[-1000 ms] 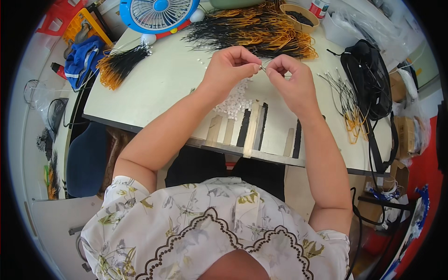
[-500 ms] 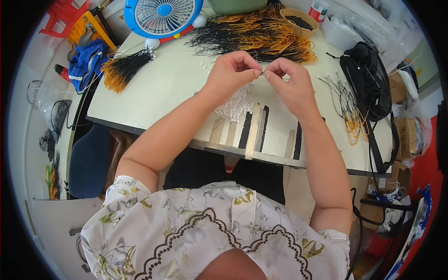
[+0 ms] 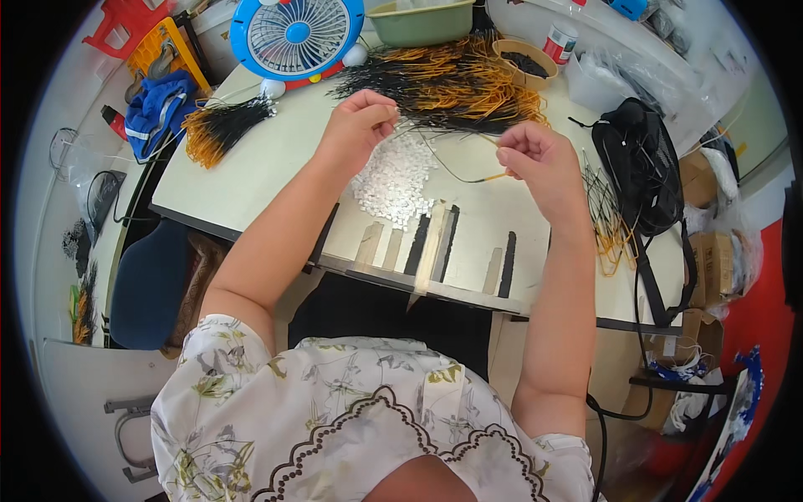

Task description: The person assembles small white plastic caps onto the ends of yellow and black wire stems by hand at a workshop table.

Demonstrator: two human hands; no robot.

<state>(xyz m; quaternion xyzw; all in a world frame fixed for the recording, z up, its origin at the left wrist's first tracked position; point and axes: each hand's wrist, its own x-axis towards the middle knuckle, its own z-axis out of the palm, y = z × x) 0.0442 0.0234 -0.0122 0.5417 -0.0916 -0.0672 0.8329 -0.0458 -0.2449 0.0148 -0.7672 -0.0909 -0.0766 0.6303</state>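
Observation:
Above a pile of small white plastic pieces (image 3: 393, 180), my left hand (image 3: 361, 132) is closed in a pinch. A tiny pale thing shows at its fingertips, too small to name. My right hand (image 3: 539, 163) pinches a thin black wire with yellow ends (image 3: 456, 176), which loops across the gap between my hands. Behind them lies a big heap of black and yellow wires (image 3: 443, 79). Right of my right forearm are several loose wires (image 3: 609, 217) with pale tips.
Flat strips (image 3: 431, 249) in black and wood tones are fixed along the table's front edge. A blue fan (image 3: 297, 33), a wire bundle (image 3: 224, 130), a green basin (image 3: 421, 23), a round tub of black bits (image 3: 525, 60) and a black bag (image 3: 642, 163) stand around.
My hands were together and are now well apart, left hand to the left, right hand slightly right and lower. The wire now shows between them, and more of the white pile is visible.

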